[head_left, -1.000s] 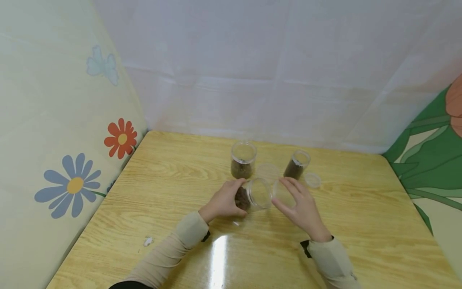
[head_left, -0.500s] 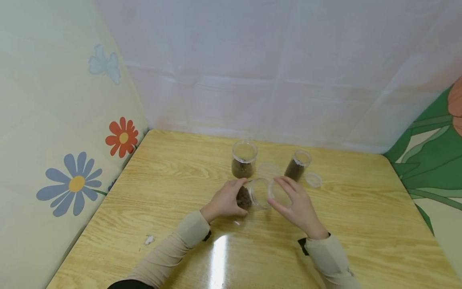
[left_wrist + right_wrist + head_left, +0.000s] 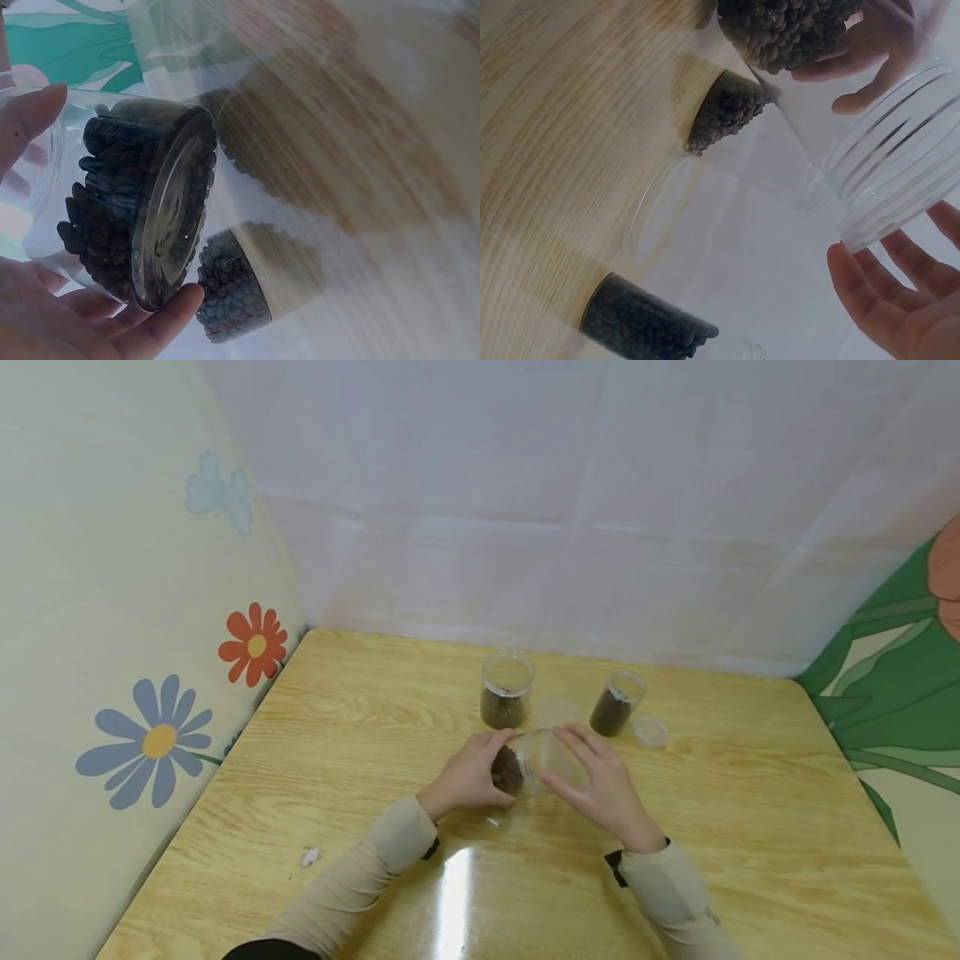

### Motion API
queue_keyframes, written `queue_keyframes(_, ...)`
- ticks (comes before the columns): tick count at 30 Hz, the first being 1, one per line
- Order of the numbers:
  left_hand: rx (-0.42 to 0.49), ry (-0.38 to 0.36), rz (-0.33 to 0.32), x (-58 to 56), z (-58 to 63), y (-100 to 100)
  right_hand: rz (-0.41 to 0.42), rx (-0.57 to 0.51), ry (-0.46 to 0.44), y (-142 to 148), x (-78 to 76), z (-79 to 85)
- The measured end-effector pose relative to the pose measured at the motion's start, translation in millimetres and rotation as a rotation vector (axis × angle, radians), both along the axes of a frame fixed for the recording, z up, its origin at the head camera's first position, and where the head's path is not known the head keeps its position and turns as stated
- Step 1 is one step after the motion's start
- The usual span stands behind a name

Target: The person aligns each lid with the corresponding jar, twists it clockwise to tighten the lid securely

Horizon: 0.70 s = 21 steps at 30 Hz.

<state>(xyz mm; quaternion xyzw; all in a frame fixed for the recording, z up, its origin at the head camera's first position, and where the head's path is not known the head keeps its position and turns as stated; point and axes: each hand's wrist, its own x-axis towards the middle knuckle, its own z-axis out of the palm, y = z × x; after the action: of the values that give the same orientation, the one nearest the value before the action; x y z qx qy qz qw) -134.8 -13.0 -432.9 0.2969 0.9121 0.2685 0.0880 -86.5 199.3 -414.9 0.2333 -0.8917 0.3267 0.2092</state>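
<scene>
Tilted on its side, a clear jar [image 3: 507, 770] of dark beans is gripped by my left hand [image 3: 467, 777], thumb on one side and fingers on the other. Dark beans [image 3: 112, 202] lie in its bottom part in the left wrist view. My right hand [image 3: 603, 785] pinches a round clear lid [image 3: 564, 762] by its edge, right at the jar's mouth. In the right wrist view the lid's edge and the jar's ridged neck [image 3: 900, 142] overlap, and my right fingers [image 3: 862, 292] touch the rim. Whether the lid is threaded on cannot be told.
Behind the left hand stands a wide open jar [image 3: 505, 697] part filled with dark beans. A narrower open jar [image 3: 615, 706] stands back right. Two clear lids lie on the wooden table [image 3: 360, 693]: a larger lid [image 3: 557, 712] and a smaller lid [image 3: 650, 732].
My right hand has moved left with the lid, closing the gap to the jar's mouth. The left hand and its jar have stayed nearly still.
</scene>
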Motion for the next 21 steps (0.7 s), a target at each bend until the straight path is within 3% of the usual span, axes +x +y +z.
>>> queue_keyframes(9, -0.025, 0.013, -0.006, -0.8, -1.2, 1.4, 0.013, -0.010, 0.033, -6.4, -3.5, -2.6)
queue_keyframes(21, -0.044, 0.027, 0.001, -0.9, -1.3, 3.4, 0.004, -0.018, 0.011, -8.8, -3.6, -6.6)
